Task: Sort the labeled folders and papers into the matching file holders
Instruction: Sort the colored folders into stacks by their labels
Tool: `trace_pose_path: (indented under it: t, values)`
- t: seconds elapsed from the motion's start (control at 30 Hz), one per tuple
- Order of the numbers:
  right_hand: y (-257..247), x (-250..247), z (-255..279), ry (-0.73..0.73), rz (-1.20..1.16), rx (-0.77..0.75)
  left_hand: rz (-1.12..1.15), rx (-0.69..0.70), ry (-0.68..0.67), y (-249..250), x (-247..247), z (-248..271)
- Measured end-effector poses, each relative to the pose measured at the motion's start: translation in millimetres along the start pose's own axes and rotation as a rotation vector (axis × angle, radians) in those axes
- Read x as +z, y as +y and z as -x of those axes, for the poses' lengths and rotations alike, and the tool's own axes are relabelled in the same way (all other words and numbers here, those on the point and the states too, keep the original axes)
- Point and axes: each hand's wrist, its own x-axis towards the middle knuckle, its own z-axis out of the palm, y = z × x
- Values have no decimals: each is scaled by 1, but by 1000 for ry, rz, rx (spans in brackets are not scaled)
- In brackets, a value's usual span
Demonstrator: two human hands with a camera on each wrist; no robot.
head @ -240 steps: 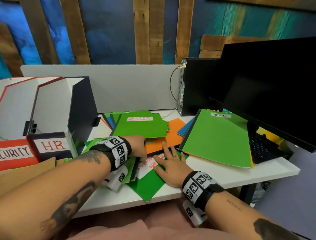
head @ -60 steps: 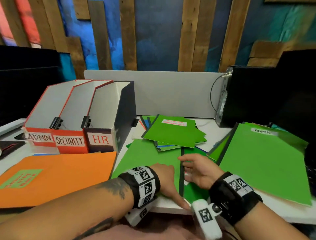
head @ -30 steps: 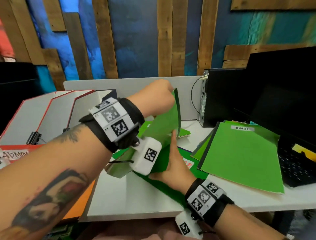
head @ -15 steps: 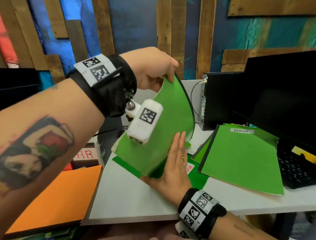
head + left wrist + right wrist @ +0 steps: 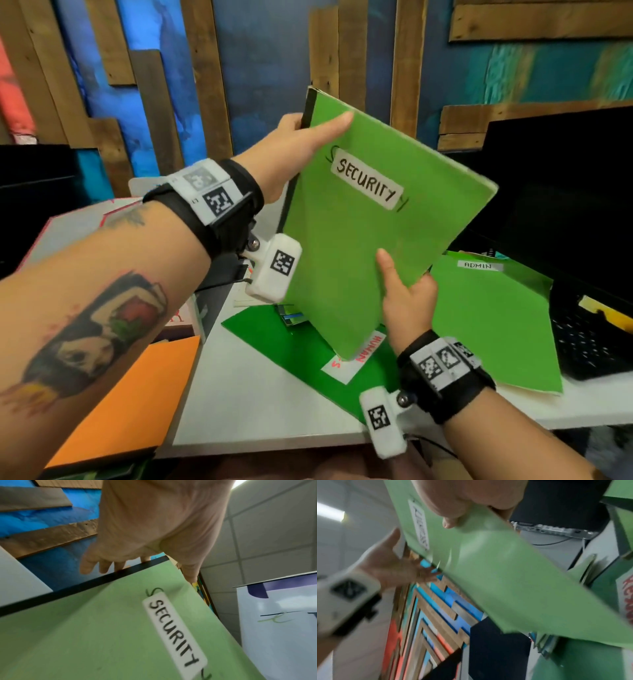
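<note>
**SECURITY folder in the air, holders mostly hidden**

The tabletop (image 5: 260, 404) carries what is left of the pile, and the monitor (image 5: 561, 192) stands at the right. Above them, tilted, is the green SECURITY folder (image 5: 370, 246), held by both hands and clear of everything below.

The left hand (image 5: 291, 150) pinches the top corner by the black spine, thumb on the front and fingers (image 5: 96, 565) behind. The right hand (image 5: 407, 301) clamps the lower edge, thumb on the front.

Risks, as I judge them: the file holders (image 5: 85, 222) sit at the left behind the left forearm, and only a scrap of one label shows, so the folder could go into the wrong slot. A corner grip on a thin folder may let it sag, and any loose sheets inside could slide out.

Counted: two hands; one raised folder; one green ADMIN folder (image 5: 493, 325) lying on the right; one darker green folder (image 5: 308, 349) with a red-lettered label beneath; one orange folder (image 5: 130, 397) at the lower left. The number of holders cannot be told.
</note>
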Motion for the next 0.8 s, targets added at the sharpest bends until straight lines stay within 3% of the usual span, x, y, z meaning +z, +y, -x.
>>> trace_pose_path:
  t: [0.17,0.3,0.43,0.5,0.63,0.7,0.8]
  values:
    - [2,-9,-20,51,-9,188,-76,-28,77,-69,-6,-11]
    - [17,-8,-24,-137,90,463,-152,-183,179,-136,-16,-17]
    - [25,-8,-15,-447,356,641,-273,-325,232,-184,-20,-15]
    - [19,-11,-7,-669,592,604,-434,-394,183,-197,-18,-9]
    - [12,-11,11,-1091,1247,355,-836,-547,-79,-207,-11,8]
    - [17,-6,23,-1216,1429,296,-899,-563,-154,-209,-6,16]
    - [20,0,35,-1291,1553,243,-929,-557,-129,-215,-7,17]
